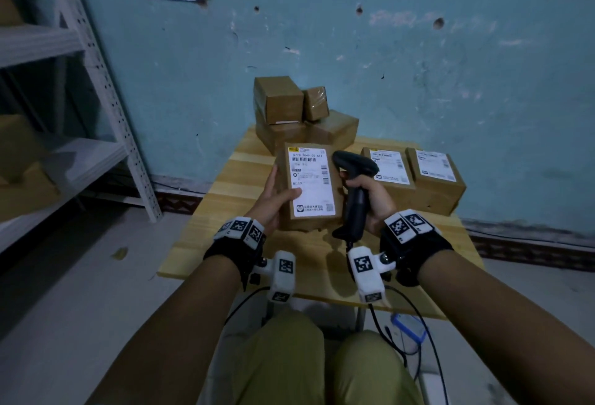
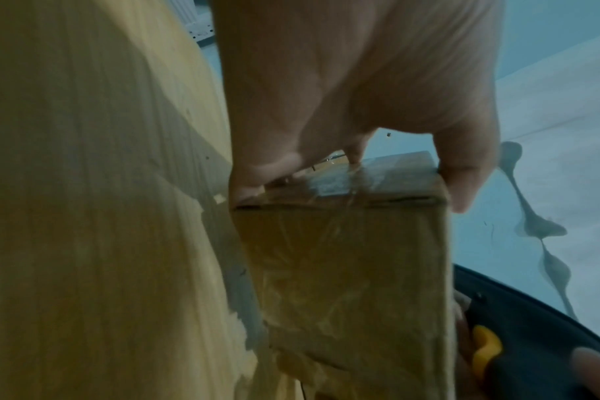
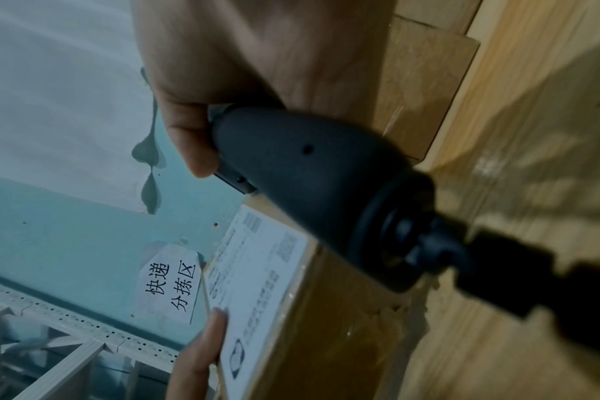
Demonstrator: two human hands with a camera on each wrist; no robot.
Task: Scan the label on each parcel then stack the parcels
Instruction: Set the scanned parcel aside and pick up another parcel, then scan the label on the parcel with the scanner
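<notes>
Left hand (image 1: 269, 198) grips the parcel (image 1: 310, 185) by its side, thumb on the label (image 1: 311, 180), held just above the worktop (image 1: 206, 211). Right hand (image 1: 370, 198) is wrapped round the scanner (image 1: 354, 192). Parcel prob. light, stiff cardboard w/ slick tape; best held by edges, not the label.

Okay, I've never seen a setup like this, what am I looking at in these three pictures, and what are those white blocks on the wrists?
No machine: a person sits at a wooden table wearing three cameras. The big picture comes from the head; the other two look along each wrist. The white blocks look like those wrist cameras, with printed markers. The left hand holds a labelled parcel; the right hand grips a black scanner. Two more labelled parcels lie at right, and a stack stands by the wall.
</notes>
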